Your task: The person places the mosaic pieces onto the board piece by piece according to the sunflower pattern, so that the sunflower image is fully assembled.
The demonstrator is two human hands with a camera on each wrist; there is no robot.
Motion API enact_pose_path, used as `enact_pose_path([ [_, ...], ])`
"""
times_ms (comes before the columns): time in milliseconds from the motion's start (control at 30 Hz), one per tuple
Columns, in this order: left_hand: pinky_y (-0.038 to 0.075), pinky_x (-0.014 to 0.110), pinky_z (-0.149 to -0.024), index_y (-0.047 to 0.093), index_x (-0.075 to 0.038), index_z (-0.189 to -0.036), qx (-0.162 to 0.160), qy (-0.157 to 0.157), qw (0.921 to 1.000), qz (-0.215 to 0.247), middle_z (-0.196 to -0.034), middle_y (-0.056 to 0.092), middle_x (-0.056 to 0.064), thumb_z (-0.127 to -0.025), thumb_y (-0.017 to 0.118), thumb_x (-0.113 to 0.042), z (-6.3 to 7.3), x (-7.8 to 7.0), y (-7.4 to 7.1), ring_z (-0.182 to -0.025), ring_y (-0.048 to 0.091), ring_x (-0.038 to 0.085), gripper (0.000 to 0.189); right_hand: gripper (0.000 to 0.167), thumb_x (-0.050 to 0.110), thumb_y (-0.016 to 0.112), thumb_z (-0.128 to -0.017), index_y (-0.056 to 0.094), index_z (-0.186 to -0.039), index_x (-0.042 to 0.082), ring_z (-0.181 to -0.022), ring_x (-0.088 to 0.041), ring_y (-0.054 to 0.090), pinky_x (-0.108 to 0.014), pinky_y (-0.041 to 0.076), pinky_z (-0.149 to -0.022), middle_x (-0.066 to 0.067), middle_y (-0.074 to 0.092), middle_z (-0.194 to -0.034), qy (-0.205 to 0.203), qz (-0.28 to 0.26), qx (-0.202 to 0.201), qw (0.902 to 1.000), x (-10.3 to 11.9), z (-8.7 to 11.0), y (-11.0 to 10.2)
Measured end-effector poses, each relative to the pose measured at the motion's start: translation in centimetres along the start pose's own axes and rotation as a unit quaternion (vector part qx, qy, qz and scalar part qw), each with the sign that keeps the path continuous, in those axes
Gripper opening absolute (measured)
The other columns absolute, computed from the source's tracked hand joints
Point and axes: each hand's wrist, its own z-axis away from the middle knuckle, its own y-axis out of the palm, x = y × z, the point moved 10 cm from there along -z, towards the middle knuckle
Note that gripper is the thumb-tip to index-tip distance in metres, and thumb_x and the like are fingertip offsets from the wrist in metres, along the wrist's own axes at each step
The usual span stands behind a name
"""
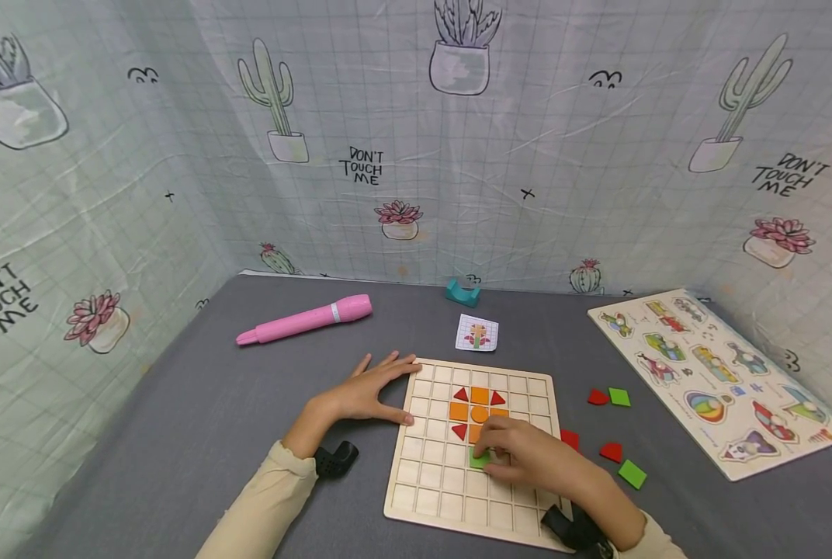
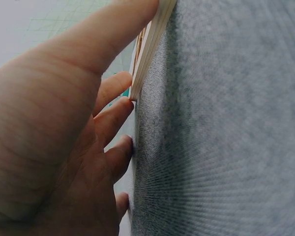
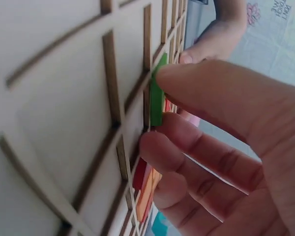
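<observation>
A wooden grid board (image 1: 426, 473) lies on the dark table. My left hand (image 1: 367, 394) has its fingers spread at the board's left edge, thumb against the side and fingertips by the upper corner. My right hand (image 1: 531, 454) pinches a green square tile (image 1: 479, 460) between thumb and fingers, low over a cell below the pattern. In the right wrist view the green tile (image 3: 158, 93) is tilted against the grid ridges. Orange squares (image 1: 459, 411) surround an orange round tile (image 1: 480, 414), with red pieces (image 1: 497, 398) at the corners. My right fingers partly hide the pattern's lower right.
Right of the board lie loose red pieces (image 1: 611, 452) and green squares (image 1: 632, 473). A picture puzzle board (image 1: 726, 388) is farther right. A small pattern card (image 1: 476, 333), a teal holder (image 1: 462, 293) and a pink pen-shaped object (image 1: 304, 320) lie toward the back.
</observation>
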Motion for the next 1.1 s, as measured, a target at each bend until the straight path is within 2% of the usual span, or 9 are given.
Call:
enact_pose_path([
  [233, -0.006, 0.062, -0.115, 0.037, -0.016, -0.151, 0.001, 0.000, 1.0000, 0.000, -0.161, 0.025, 0.005, -0.082, 0.077, -0.044, 0.0, 0.0, 0.0, -0.150, 0.008, 0.030, 0.085, 0.008, 0.009, 0.072, -0.087, 0.072, -0.094, 0.014, -0.074, -0.002, 0.049, -0.017, 0.047, -0.067, 0.008, 0.057, -0.093, 0.001, 0.010, -0.001, 0.9999, 0.2, -0.1, 0.2],
  [467, -0.006, 0.062, -0.115, 0.037, -0.016, -0.151, 0.000, 0.000, 1.0000, 0.003, -0.160, 0.026, 0.005, -0.081, 0.078, -0.043, 0.0, -0.1, 0.0, -0.150, 0.009, 0.030, 0.085, 0.009, 0.008, 0.069, -0.089, 0.072, -0.096, 0.013, -0.079, -0.002, 0.052, -0.019, 0.048, -0.069, 0.008, 0.060, -0.096, -0.035, 0.010, -0.007, 0.9993, 0.2, 0.6, -0.8],
  [733, -0.005, 0.063, -0.115, 0.037, -0.015, -0.151, 0.001, 0.001, 1.0000, 0.001, -0.161, 0.026, 0.006, -0.081, 0.078, -0.043, 0.0, -0.1, 0.1, -0.150, 0.009, 0.031, 0.085, 0.009, 0.012, 0.070, -0.090, 0.073, -0.098, 0.014, -0.082, -0.004, 0.054, -0.022, 0.051, -0.068, 0.006, 0.063, -0.099, -0.002, 0.006, -0.011, 0.9999, -1.4, 1.6, -3.4],
  [833, -0.005, 0.063, -0.115, 0.038, -0.016, -0.151, 0.001, 0.001, 1.0000, 0.001, -0.161, 0.026, 0.006, -0.081, 0.078, -0.044, 0.0, -0.1, 0.1, -0.150, 0.009, 0.030, 0.085, 0.009, 0.012, 0.070, -0.090, 0.073, -0.098, 0.013, -0.082, -0.003, 0.054, -0.022, 0.051, -0.066, 0.004, 0.063, -0.099, -0.002, 0.001, -0.015, 0.9999, -2.0, 2.2, -4.5],
  [967, -0.005, 0.062, -0.115, 0.037, -0.016, -0.151, -0.001, 0.001, 1.0000, 0.000, -0.160, 0.026, 0.005, -0.081, 0.078, -0.044, 0.0, 0.0, 0.1, -0.150, 0.009, 0.030, 0.086, 0.008, 0.009, 0.069, -0.090, 0.072, -0.098, 0.010, -0.078, -0.001, 0.052, -0.022, 0.050, -0.062, 0.001, 0.063, -0.099, -0.005, -0.004, -0.015, 0.9999, -2.8, 3.1, -5.7],
  [1100, -0.005, 0.062, -0.115, 0.036, -0.016, -0.152, -0.001, 0.000, 1.0000, -0.001, -0.160, 0.026, 0.006, -0.081, 0.078, -0.044, 0.0, 0.2, 0.1, -0.150, 0.010, 0.031, 0.087, 0.006, 0.009, 0.070, -0.089, 0.071, -0.094, 0.012, -0.072, 0.000, 0.049, -0.022, 0.048, -0.060, 0.002, 0.062, -0.097, 0.012, -0.010, -0.006, 0.9999, -4.2, 3.8, -6.3],
])
